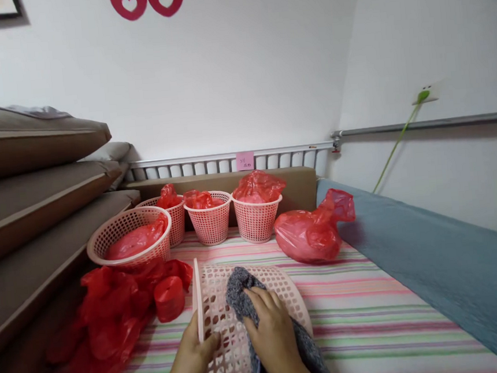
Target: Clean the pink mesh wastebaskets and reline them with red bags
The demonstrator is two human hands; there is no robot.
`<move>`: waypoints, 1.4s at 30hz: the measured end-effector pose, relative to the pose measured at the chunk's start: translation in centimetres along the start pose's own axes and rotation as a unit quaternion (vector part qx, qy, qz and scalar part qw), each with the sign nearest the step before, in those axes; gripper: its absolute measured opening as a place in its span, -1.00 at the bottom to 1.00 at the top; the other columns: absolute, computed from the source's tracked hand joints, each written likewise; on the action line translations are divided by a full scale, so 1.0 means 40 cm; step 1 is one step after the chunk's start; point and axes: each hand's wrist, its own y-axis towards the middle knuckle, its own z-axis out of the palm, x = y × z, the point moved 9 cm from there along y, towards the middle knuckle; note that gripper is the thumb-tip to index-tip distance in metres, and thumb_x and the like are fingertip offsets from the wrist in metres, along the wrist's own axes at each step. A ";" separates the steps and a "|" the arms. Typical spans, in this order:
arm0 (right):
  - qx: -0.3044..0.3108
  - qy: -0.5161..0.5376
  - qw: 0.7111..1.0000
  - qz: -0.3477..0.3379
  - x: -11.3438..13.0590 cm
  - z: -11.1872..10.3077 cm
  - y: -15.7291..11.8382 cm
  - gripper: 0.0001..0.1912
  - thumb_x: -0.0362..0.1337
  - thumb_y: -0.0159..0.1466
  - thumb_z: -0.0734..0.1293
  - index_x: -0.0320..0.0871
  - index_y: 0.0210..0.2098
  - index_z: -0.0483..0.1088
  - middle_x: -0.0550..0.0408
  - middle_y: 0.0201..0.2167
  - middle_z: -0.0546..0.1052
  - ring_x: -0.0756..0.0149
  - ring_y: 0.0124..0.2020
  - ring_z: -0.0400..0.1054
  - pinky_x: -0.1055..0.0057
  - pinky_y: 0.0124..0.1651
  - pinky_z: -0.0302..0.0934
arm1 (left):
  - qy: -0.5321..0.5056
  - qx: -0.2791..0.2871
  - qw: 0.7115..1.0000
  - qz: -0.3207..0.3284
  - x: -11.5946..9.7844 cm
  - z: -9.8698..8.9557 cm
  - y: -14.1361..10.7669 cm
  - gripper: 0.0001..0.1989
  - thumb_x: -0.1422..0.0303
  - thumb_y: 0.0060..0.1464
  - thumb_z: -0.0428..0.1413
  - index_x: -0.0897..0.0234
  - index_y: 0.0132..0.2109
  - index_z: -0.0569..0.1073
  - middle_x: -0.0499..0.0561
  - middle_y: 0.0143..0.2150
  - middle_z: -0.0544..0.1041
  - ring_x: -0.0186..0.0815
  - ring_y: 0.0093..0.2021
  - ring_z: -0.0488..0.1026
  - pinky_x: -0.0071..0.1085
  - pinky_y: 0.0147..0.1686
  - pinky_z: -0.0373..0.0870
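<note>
A pale pink plastic mesh basket [232, 350] lies on its side on the striped sheet [363, 304], its rim facing left. My left hand [193, 354] grips that rim, thumb outside on the mesh and the other fingers hidden behind it. Bunched under my right hand [272, 329] is a dark grey cloth [309, 352], pressed against the basket's side. The fingers of that hand are curled over the cloth.
Several similar baskets [210, 222] holding red plastic bags stand at the back. A tied red bag [307, 233] lies right of them. Loose red bags [107, 320] and a red roll [169, 298] lie at left, beside stacked cushions [36, 199]. A blue-grey surface [434, 269] runs along the right.
</note>
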 end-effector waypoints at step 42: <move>0.016 -0.108 0.992 0.059 -0.092 -0.004 0.142 -0.62 -0.39 0.16 0.25 -0.19 -0.02 0.41 -0.03 -0.13 0.51 0.08 -0.07 0.32 0.22 0.00 0.16 | -0.036 0.015 0.999 -0.033 0.137 -0.072 -0.061 0.17 0.11 -0.28 0.36 0.21 0.34 -0.17 0.30 0.04 0.51 0.11 0.09 0.40 -0.16 -0.05 0.40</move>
